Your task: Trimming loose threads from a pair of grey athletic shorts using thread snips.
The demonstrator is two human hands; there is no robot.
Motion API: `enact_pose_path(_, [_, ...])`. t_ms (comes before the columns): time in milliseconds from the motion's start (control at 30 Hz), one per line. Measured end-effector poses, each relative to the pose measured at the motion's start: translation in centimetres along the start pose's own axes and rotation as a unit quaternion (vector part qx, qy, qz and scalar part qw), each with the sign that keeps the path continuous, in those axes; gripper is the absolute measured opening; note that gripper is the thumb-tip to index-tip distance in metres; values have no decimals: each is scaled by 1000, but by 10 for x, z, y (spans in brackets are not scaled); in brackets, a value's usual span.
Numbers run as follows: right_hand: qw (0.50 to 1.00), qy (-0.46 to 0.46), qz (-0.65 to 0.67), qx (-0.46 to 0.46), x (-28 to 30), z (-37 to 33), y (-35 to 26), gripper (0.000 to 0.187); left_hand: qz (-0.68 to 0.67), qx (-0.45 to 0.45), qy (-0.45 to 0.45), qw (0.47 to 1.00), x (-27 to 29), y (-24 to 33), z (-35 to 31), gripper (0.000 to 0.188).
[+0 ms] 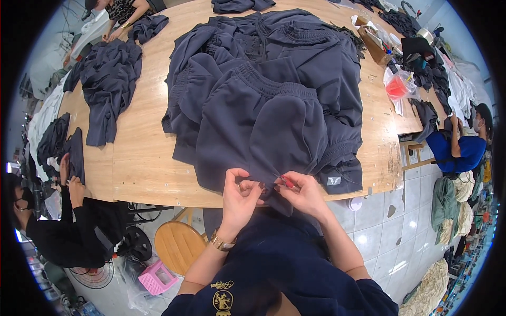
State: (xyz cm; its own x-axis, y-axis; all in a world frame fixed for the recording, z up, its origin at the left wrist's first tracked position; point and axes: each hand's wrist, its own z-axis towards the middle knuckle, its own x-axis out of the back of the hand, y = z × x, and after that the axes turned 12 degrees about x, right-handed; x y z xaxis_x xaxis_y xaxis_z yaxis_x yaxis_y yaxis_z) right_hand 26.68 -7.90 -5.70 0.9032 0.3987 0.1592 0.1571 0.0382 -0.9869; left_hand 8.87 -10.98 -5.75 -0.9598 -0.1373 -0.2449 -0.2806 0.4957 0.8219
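Dark garment (232,126) lies just beyond the right hand (300,196) (touching).

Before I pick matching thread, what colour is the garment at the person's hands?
The garment is dark bluish grey, seen best in the head view.

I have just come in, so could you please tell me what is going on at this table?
A person is working on a dark garment with a gathered waistband, on a heap of dark garments on a wooden table. The right hand holds a small red tool at the garment's near edge; the left hand is close by, its fingers bent.
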Motion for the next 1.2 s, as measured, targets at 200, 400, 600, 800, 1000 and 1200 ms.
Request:
enact_pose_path(200, [1000, 24, 9, -7, -2, 0, -1, 14, 15, -13, -13, 1000, 0, 1, -3, 31])
enact_pose_path(400, [998, 30, 50, -35, -2, 2, -1, 11, 28, -49, -15, 998, 1, -3, -1, 27])
enact_pose_path(600, [993, 34, 101, -55, -2, 2, 3, 9, 200, -191, 74, 958, -4, 3, -8, 19])
enact_pose_path(800, [992, 45, 114, -34, -2, 3, 9, 9, 427, -390, 65, 814, 2, 11, 3, 25])
enact_pose_path(1000, [991, 36, 118, -52, 0, 2, 8, 9, 457, -434, 65, 774, 6, 17, 10, 20])
enact_pose_path(1200, [994, 34, 95, -48, 1, 2, -1, 9, 438, -413, 28, 798, 14, 26, 14, 16])
